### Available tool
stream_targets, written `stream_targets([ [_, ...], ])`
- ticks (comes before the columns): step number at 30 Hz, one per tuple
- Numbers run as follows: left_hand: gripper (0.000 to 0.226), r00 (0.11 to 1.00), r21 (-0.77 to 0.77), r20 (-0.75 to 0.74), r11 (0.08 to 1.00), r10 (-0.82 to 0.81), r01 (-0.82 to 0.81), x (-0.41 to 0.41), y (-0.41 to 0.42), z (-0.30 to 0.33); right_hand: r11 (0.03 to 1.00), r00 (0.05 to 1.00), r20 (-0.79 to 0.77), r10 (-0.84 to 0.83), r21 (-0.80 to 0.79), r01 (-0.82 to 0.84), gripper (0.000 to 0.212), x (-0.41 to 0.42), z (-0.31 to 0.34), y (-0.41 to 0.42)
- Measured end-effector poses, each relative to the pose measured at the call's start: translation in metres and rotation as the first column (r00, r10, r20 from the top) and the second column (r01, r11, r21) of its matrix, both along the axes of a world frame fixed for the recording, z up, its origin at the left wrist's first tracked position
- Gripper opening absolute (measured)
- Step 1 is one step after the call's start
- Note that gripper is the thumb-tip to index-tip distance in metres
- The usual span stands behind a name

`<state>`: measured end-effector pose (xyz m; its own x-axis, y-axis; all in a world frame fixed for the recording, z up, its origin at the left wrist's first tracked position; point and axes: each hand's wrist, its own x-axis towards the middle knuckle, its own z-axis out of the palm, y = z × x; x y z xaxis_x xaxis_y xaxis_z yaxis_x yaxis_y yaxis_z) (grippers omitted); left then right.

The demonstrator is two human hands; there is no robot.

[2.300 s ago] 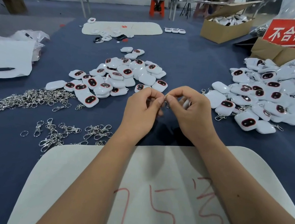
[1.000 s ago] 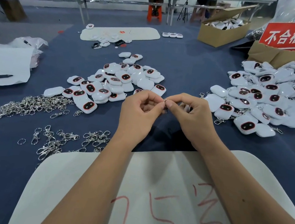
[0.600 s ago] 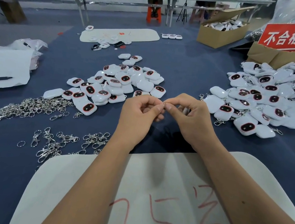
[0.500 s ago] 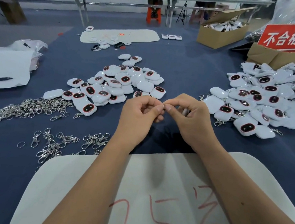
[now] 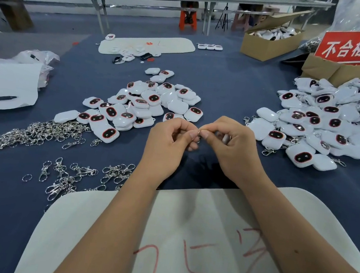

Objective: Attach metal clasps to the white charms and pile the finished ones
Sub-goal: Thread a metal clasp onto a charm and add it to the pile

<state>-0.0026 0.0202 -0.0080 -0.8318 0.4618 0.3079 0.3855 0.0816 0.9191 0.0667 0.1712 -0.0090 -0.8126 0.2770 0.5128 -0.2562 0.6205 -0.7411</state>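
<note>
A small metal ring (image 5: 198, 136) is pinched between the left hand (image 5: 169, 144) and right hand (image 5: 233, 149) above the counter (image 5: 225, 92) — a white charm (image 5: 226, 138) is half hidden in the right grip. White charms are heaped in an open cardboard box (image 5: 270, 42) at the far edge — finished ones (image 5: 334, 123) are piled at right.

Left hand (image 5: 169, 144) and right hand (image 5: 234, 147) raised together over the dark blue table (image 5: 226, 85), fingertips meeting, pinching a small metal ring (image 5: 198, 136) between them. White charm (image 5: 226, 138) partly hidden inside the right hand's curled fingers. At 11 o'clock of the hands, a pile of bare white charms (image 5: 142, 106). At 9 o'clock, a heap of metal clasps (image 5: 32, 131); at 8 o'clock, loose clasps (image 5: 74, 175). At 2 o'clock, the finished pile (image 5: 325, 129) with clasps on. Below, a white sheet (image 5: 99, 228) with red marks under both forearms. At 1 o'clock, a red sign (image 5: 353, 46) on a cardboard box (image 5: 319, 67).
</note>
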Motion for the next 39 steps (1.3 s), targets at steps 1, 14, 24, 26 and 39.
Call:
stream_targets([
  [1,0.019,1.000,0.007,0.016,1.000,-0.012,0.012,0.0002,0.0001,0.0001,1.000,1.000,0.004,0.006,-0.009,-0.006,0.011,0.0000,0.0001,0.0008],
  [14,0.021,0.997,-0.105,-0.065,0.994,0.033,-0.039,0.0030,0.0003,-0.0019,0.997,0.999,-0.003,-0.034,0.076,0.034,0.012,-0.0006,-0.0009,-0.0005],
  [24,0.016,0.979,-0.079,-0.185,0.991,0.089,-0.105,0.0049,0.0049,-0.0040,0.992,0.997,0.056,0.046,-0.124,-0.039,0.012,-0.0023,-0.0036,0.0041],
  [26,0.015,0.973,-0.074,-0.212,0.991,0.093,-0.111,0.0055,0.0059,-0.0042,0.990,0.997,0.057,0.046,-0.136,-0.038,0.014,-0.0026,-0.0038,0.0045],
  [39,0.015,0.969,-0.115,-0.237,0.988,0.070,-0.099,0.0045,0.0067,-0.0070,0.999,0.999,0.042,-0.014,-0.037,0.015,0.014,0.0003,-0.0018,0.0023],
])
